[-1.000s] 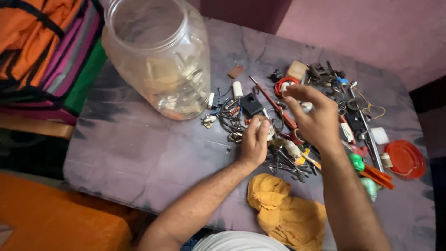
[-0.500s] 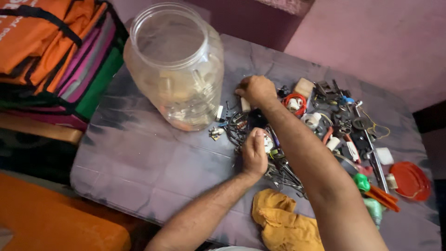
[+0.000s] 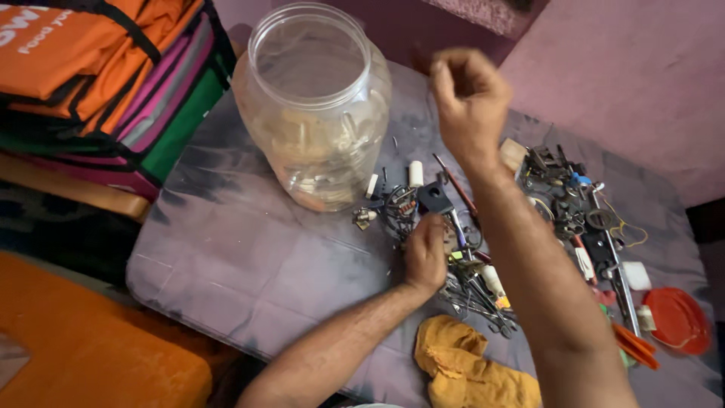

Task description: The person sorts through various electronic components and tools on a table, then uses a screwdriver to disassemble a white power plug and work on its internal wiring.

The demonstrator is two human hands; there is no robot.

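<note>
Grey table held a clear jar. Right hand, raised beside its mouth, pinched something tiny, likely light. Left hand rested half-closed on stiff, snaggy metal bits.

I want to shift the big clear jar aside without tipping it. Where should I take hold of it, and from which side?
Grip the clear plastic jar at the narrower neck just under its open rim, coming from above. It stands upright with no lid, and its wide, rounded body would be hard to span with one hand. A judgement only: steadying the near wall with the left hand may help, since small parts lie in the bottom.
</note>
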